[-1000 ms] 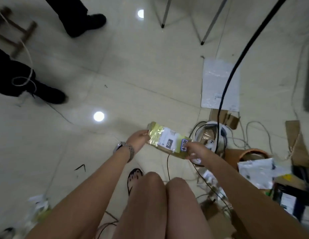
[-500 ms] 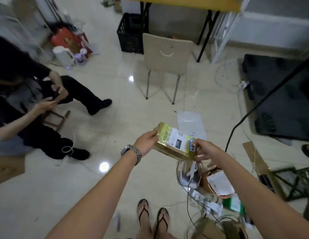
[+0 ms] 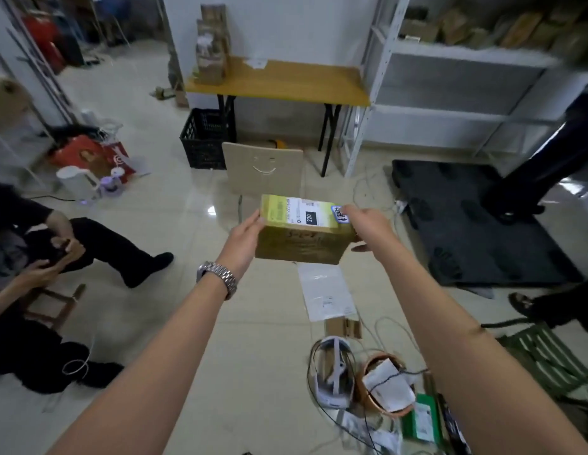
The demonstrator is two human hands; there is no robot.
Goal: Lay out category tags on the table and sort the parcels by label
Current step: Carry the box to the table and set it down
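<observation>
The parcel – a brown cardboard box with a white shipping label on its top face – is held in the air between both hands, above the floor and in front of the chair.

The left hand, wristwatch behind it, grips the box's left end, thumb on the top edge. The right hand grips the right end: fingers curl over the top right corner, where a small blue-edged tag sits, and the thumb shows beneath the box.

The table stands past the chair, against the far wall. Stacked cartons occupy its left end and a paper slip lies near the back edge – the wood top shows from there across to the right corner, which stands just beside the white shelving. A black crate sits under the left end.

Below the box, a white mailer lies flat on the tiles, with cables and loose packages nearer the person's feet. A black mat borders the floor on the right; a seated person borders it on the left, with pale tile between them and the chair.
</observation>
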